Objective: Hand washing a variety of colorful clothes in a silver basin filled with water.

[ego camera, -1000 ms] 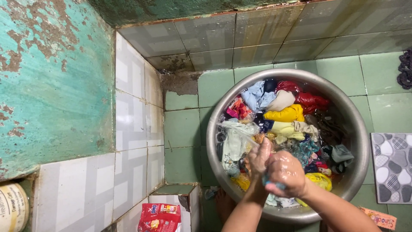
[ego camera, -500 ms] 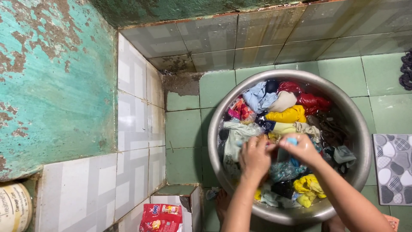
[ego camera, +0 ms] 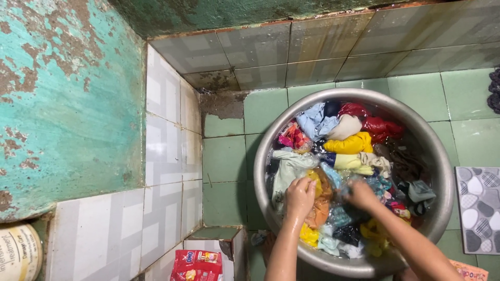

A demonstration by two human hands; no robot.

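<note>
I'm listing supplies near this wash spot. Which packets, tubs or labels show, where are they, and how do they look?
Soft packet: bottom edge, beside the white tiled ledge; red with yellow.
Round tub: bottom left corner; cream label, dark print.
Flat sachet: bottom right, on the green floor; orange.

The metal basin is packed rim to rim with wet clothes, leaving no open water between them. Bare green floor tiles lie free to its left, up to the tiled wall. On the right a patterned mat lies just beside the rim.
</note>
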